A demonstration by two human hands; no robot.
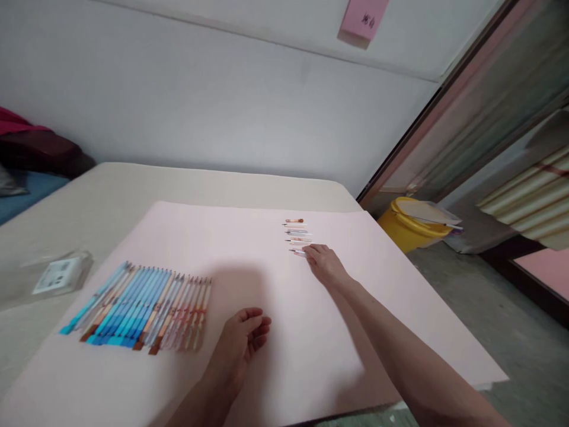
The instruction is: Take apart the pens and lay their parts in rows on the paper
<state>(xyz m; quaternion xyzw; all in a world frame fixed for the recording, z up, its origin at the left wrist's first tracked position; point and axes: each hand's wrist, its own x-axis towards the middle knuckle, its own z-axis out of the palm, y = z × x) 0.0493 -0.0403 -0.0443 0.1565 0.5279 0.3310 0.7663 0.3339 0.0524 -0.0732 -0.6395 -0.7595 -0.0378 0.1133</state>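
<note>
My right hand point(324, 263) reaches out over a pale pink sheet point(249, 237), its fingers pinched on the nearest of several small pen parts point(297, 234) lined up in a short column. My left hand point(242, 338) rests on the sheet nearer to me, fingers loosely curled and apart, holding nothing. To its left lies a neat row of several pens point(142, 305), blue ones on the left and orange or clear ones on the right.
The sheet covers a beige table point(106, 184) set against a grey wall. A clear plastic box point(60, 276) lies at the table's left. A yellow bucket point(411, 228) stands on the floor to the right. A pink note point(364, 18) hangs on the wall.
</note>
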